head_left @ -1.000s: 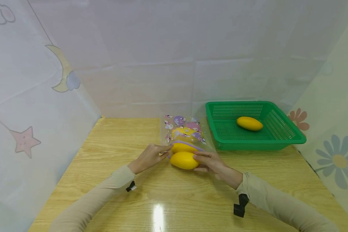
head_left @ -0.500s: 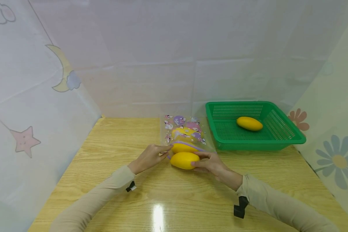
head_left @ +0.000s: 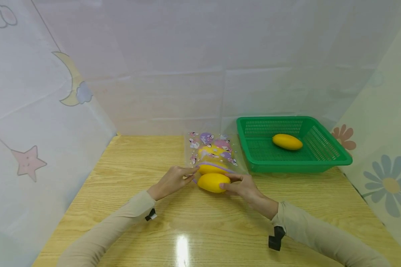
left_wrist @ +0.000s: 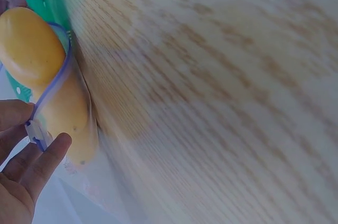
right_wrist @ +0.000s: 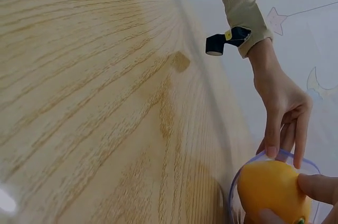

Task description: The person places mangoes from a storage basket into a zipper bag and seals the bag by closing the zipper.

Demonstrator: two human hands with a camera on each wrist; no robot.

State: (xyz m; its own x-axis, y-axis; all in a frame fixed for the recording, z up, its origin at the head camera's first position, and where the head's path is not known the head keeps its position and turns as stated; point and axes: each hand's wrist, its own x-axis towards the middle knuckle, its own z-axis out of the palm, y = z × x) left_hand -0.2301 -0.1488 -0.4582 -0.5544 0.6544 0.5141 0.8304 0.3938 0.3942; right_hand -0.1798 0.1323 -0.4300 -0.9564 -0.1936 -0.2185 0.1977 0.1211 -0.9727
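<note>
A clear zip bag (head_left: 206, 138) with purple edging and printed pictures lies on the table, its mouth toward me. Inside it are yellow mangoes (head_left: 213, 169), partly hidden by the print. My left hand (head_left: 172, 181) pinches the bag's rim at its left side, near the white zip slider (left_wrist: 36, 130). At the mouth, my right hand (head_left: 247, 190) grips another yellow mango (head_left: 209, 183) by its right end, thumb and fingers on either side. In the right wrist view this mango (right_wrist: 269, 189) sits within the purple-edged opening.
To the right of the bag stands a green plastic basket (head_left: 299, 163) holding one yellow mango (head_left: 287, 142). Both stand on a wooden table (head_left: 147, 152), with patterned sheets hanging behind and on both sides.
The right hand has shifted its grip, its thumb now on the near face of the mango. The mango has moved slightly toward the bag. The left hand stays in place.
</note>
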